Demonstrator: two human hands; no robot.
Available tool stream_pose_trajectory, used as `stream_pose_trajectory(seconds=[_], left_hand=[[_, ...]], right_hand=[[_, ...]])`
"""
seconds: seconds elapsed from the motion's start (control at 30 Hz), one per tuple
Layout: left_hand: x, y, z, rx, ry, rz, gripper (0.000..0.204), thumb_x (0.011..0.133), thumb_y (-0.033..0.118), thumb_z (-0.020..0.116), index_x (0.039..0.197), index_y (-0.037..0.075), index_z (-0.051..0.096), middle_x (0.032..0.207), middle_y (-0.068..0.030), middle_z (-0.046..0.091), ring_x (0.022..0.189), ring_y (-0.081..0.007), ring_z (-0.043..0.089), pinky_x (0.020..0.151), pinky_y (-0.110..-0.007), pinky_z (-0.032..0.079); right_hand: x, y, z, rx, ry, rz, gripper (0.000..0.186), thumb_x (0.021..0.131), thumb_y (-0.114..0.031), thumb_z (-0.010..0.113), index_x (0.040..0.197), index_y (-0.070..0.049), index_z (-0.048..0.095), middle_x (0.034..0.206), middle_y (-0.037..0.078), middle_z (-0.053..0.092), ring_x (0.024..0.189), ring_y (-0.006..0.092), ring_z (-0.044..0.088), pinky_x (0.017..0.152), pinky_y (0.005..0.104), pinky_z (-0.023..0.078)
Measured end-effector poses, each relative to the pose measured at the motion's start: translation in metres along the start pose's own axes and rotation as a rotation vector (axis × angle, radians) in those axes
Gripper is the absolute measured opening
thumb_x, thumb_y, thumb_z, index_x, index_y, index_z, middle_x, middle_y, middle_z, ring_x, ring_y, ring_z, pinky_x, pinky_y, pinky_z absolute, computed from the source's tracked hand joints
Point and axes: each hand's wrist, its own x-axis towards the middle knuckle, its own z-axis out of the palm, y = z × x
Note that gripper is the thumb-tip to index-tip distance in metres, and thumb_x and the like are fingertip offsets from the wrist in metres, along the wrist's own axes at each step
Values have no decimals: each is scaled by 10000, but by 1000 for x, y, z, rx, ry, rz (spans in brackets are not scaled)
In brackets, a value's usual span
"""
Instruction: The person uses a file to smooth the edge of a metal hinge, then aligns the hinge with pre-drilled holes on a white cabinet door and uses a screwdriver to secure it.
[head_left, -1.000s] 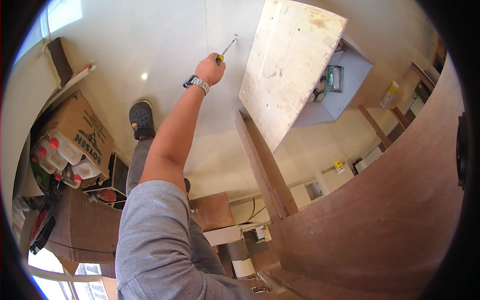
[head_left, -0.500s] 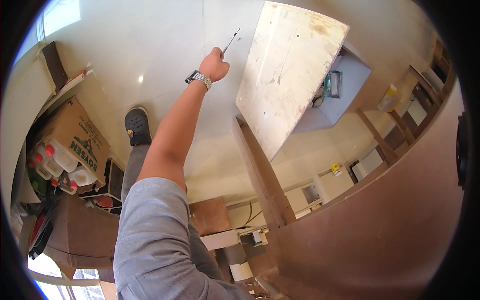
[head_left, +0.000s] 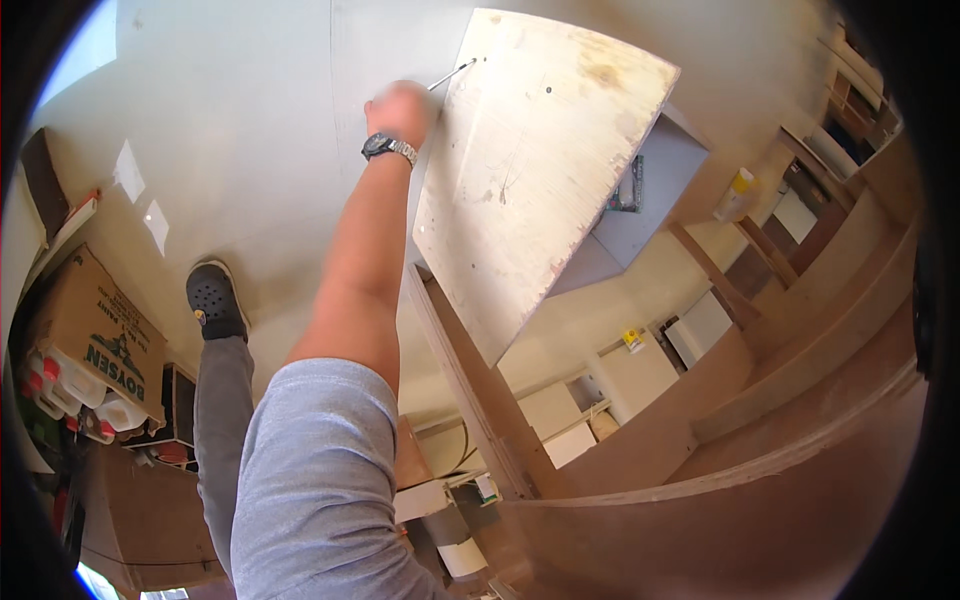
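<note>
My left hand (head_left: pixel 400 112), with a metal watch at its wrist, is closed around a thin screwdriver (head_left: pixel 452 77). Motion blurs the fingers, and the handle is hidden inside them. The tool's dark tip meets, or lies right over, a small dark spot close to the upper left edge of a worn cream wooden panel (head_left: pixel 540 180). Several small holes or screw heads dot that panel. Behind its right edge shows a grey box-like compartment (head_left: pixel 655 205), with a clear and green packet (head_left: pixel 628 185) inside. My right hand is out of the picture.
A brown wooden frame (head_left: pixel 480 390) runs below the panel, joining a large brown board (head_left: pixel 720 540) at lower right. To the left stand a cardboard box (head_left: pixel 95 330) and white jugs with red caps (head_left: pixel 75 380). My foot in a dark clog (head_left: pixel 214 295) rests nearby.
The screwdriver has come from beside the panel onto its upper left part. My view has shifted, so the panel sits further left and the brown board shows more of its inner side.
</note>
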Motion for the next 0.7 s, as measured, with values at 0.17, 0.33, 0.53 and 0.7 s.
stream_pose_trajectory(seconds=[0.17,0.33,0.53,0.7], left_hand=[[-18,-24,-12,-59,64,56,174,920,214,529,998,122,654,1052,-84,629,850,-289,643,799,-451,451],[-116,-36,-83,-897,-87,-111,132,864,196,684,922,79,665,725,-23,572,621,-105,534,559,-280,446],[-269,-17,-253,-1133,-209,-27,143,889,173,678,945,46,645,725,31,575,608,-58,483,556,-229,423],[-380,28,-362,-1264,-268,227,104,895,109,679,965,40,644,751,42,574,627,-42,470,555,-216,403]], right_hand=[[-2,3,1,16,-1,-32,965,791,-467,655,1488,25,204,1533,282,157,1394,462,224,1113,558,221],[-20,7,-3,56,46,-110,966,790,-467,655,1488,25,203,1533,282,157,1393,463,227,1113,557,223],[-45,20,-23,171,139,-267,966,790,-467,656,1487,24,203,1532,282,158,1391,464,230,1112,557,226],[-10,-31,-32,124,274,-578,997,714,-381,704,1506,-5,230,1548,286,166,1429,435,191,1126,556,191]])
